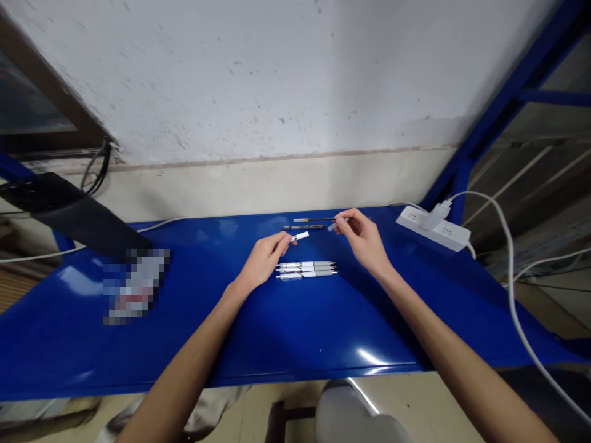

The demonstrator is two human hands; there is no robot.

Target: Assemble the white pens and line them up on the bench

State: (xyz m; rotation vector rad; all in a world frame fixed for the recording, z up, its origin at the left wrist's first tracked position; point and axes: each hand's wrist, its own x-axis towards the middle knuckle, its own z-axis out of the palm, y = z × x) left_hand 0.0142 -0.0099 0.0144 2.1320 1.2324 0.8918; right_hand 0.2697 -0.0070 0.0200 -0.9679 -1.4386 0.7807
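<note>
My left hand [268, 256] is closed, its thumb and fingers pinching a short white pen barrel [301, 236] that points right. My right hand [362, 237] is closed on a thin dark pen refill [321, 219], whose pale and yellow end reaches left. A small translucent pen part [332, 227] also shows at the right fingertips. Between the hands, on the blue table, lies a pen with a clear and dark barrel [305, 227]. Nearer to me, several white pens [307, 269] with clear ends lie side by side, tips hidden or too small to make out.
A white power strip [434, 227] with a plug and cable sits at the right of the blue table [295, 332]. A dark stand [87, 215] and a blurred-out packet [138, 286] are at the left. A wall [286, 111] rises behind; a stool [355, 412] stands below.
</note>
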